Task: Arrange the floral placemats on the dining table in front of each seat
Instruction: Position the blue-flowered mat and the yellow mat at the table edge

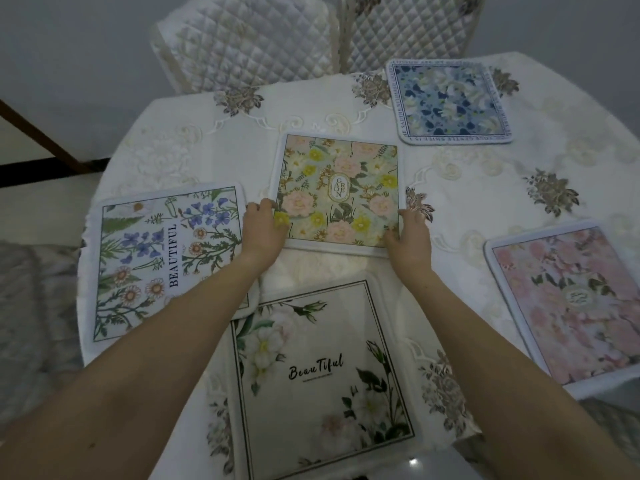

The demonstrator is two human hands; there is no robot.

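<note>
Several floral placemats lie on the round table (485, 188). A green mat with yellow and pink flowers (341, 188) lies in the middle. My left hand (263, 228) grips its near left corner and my right hand (410, 233) grips its near right corner. A white mat with blue flowers reading BEAUTIFUL (162, 258) lies at the left. Nearest me is a white mat with white roses (322, 379). At the right lies a pink mat (571, 306), and a blue one (450, 102) at the far side.
An embroidered white cloth covers the table. Two chairs with quilted covers (249, 43) (408, 26) stand at the far side. A grey seat cushion (31, 306) shows at the left edge.
</note>
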